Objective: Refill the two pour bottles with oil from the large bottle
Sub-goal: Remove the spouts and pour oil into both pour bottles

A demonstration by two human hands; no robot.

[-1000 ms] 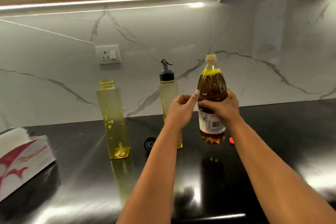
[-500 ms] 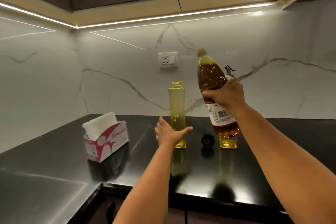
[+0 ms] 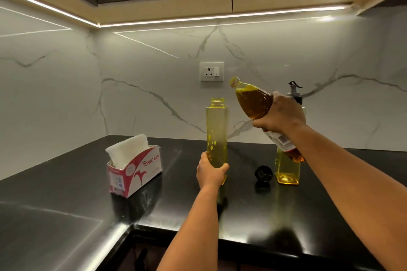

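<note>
1. Oil fills most of the large bottle (image 3: 253, 103), which we hold tilted, its open neck up at 10 o'clock and its base down at 4 o'clock
2. Our right hand (image 3: 278, 114) wraps its fingers round the middle of that bottle, just above the label, and carries it in the air; the neck sits above and to the right of the open pour bottle's mouth, not touching it
3. Our left hand (image 3: 210, 172) curls round the lower part of the uncapped pour bottle (image 3: 216, 136), which stands upright on the black counter (image 3: 66, 182) at the centre of our view; only droplets of oil cling inside it
4. At 3 o'clock from it stands the second pour bottle (image 3: 287, 171), with its black spout cap (image 3: 295, 92) on, partly hidden behind our right hand and the large bottle
5. Between the two pour bottles a loose black cap (image 3: 263, 173) lies on the counter
6. At 9 o'clock sits a tissue box (image 3: 136, 171), white tissue standing out of its top
7. At 12 o'clock a wall socket (image 3: 211, 71) is set in the marble backsplash
</note>
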